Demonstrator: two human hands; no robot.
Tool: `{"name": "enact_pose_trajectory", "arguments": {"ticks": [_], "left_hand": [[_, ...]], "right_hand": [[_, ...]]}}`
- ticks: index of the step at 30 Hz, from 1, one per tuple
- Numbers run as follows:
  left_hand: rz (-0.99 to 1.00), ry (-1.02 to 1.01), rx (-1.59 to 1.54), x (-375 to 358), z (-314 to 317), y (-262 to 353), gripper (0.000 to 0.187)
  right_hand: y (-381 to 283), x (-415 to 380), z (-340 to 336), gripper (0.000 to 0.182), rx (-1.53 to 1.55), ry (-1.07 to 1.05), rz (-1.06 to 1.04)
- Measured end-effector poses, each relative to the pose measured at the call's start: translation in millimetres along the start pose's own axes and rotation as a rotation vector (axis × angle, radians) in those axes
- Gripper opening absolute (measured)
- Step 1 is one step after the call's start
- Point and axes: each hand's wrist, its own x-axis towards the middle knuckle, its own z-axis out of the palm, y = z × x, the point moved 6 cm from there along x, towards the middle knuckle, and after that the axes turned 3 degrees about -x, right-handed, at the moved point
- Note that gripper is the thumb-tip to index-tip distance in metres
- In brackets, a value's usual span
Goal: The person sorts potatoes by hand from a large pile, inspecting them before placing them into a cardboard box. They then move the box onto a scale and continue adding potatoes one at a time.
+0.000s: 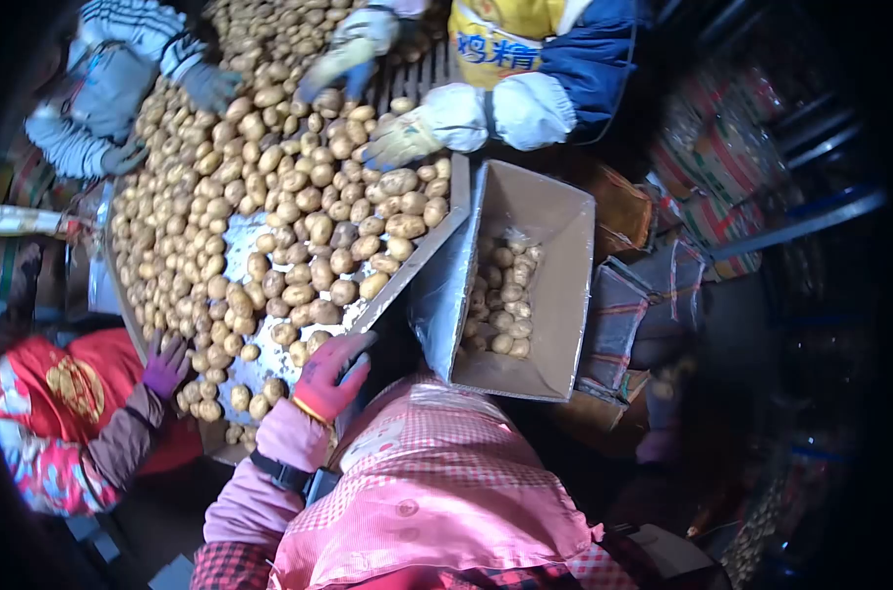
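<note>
My left hand (330,379), in a pink glove with an orange cuff, is at the near edge of the sorting table (407,285), close to several potatoes (318,341). Its fingers point right and look apart, with nothing visible between them. At the right, in deep shadow, my right hand (670,379) hangs beside my body below a purple sleeve. Its fingers cannot be made out. Between the two hands stands a tall cardboard-lined bin (554,236) with potatoes (510,295) at its bottom.
Across the table a co-worker's gloved hands (407,143) reach over the potatoes. Another person's gloves (210,88) are at the far left, and a purple glove (166,366) is at the near left. Patterned sacks (721,167) and dark crates (613,324) stand right.
</note>
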Motion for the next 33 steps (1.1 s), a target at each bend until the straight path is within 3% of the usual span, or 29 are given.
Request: {"name": "enact_pose_trajectory", "arguments": {"ticks": [1, 3, 7, 9, 10, 12, 13, 14, 15, 17, 18, 20, 22, 25, 27, 29, 31, 33], "left_hand": [[-0.022, 0.014, -0.006, -2.9, -1.7, -2.5, 0.038], [-0.015, 0.006, -0.014, -3.8, -1.3, -5.9, 0.037], [-0.011, 0.096, -0.023, -15.5, -10.4, -4.9, 0.035], [-0.028, 0.145, -0.028, -27.3, -17.7, -9.7, 0.035], [-0.072, 0.159, -0.007, -31.7, -22.0, -12.1, 0.037], [-0.129, 0.206, -0.019, -42.4, -27.3, -16.2, 0.039], [-0.127, 0.221, -0.025, -47.9, -29.6, -16.6, 0.039], [-0.152, 0.247, -0.004, -54.0, -33.2, -17.4, 0.040], [-0.179, 0.273, 0.023, -61.5, -37.7, -17.9, 0.040], [-0.225, 0.318, 0.012, -77.4, -45.7, -16.2, 0.041], [-0.247, 0.360, 0.026, -87.1, -49.8, -17.4, 0.039], [-0.335, 0.437, 0.017, -109.1, -56.0, -21.6, 0.036], [-0.394, 0.475, 0.017, -126.4, -58.9, -26.8, 0.036], [-0.477, 0.533, 0.051, -148.1, -57.9, -30.3, 0.035], [-0.489, 0.574, 0.083, -158.1, -58.7, -32.4, 0.035], [-0.517, 0.602, 0.030, -165.7, -58.7, -37.7, 0.034], [-0.523, 0.627, -0.013, -168.8, -60.7, -44.6, 0.034], [-0.553, 0.648, -0.062, -169.1, -59.9, -51.2, 0.035]], "right_hand": [[-24.4, -23.3, -9.4, 0.049, -0.266, 0.377, 0.039], [-41.2, -37.6, -37.3, 0.049, -0.630, 0.665, 0.118], [-63.1, -10.3, -36.9, 0.049, -1.482, 0.785, 0.308], [-62.7, 26.0, 36.8, 0.050, -1.885, 0.817, 0.337], [-55.2, 48.4, 87.2, 0.050, -1.946, 0.793, 0.259], [-19.6, 95.4, 211.9, 0.051, -1.724, 0.544, 0.135], [7.1, 109.5, 297.4, 0.048, -0.968, 0.052, -0.277], [21.9, 108.3, 375.8, 0.052, -1.006, -0.241, -0.200], [54.6, 109.0, 405.3, 0.051, -1.371, -0.239, -0.304], [90.2, 92.4, 516.0, 0.058, -1.329, -0.693, -0.412], [108.1, 96.8, 540.8, 0.060, -1.360, -0.696, -0.472], [129.1, 109.2, 603.4, 0.063, -1.416, -0.662, -0.404], [156.6, 128.7, 651.1, 0.068, -1.334, -0.742, -0.633], [212.2, 146.1, 688.5, 0.070, -1.779, -0.893, -0.417], [196.7, 143.7, 705.0, 0.056, -1.450, -0.987, -0.391], [153.7, 130.9, 706.9, 0.057, -1.082, -1.205, -0.092], [117.6, 148.9, 680.8, 0.052, -1.423, -1.518, -0.231], [101.9, 164.5, 643.6, 0.049, -1.450, -1.145, 0.619]]}}
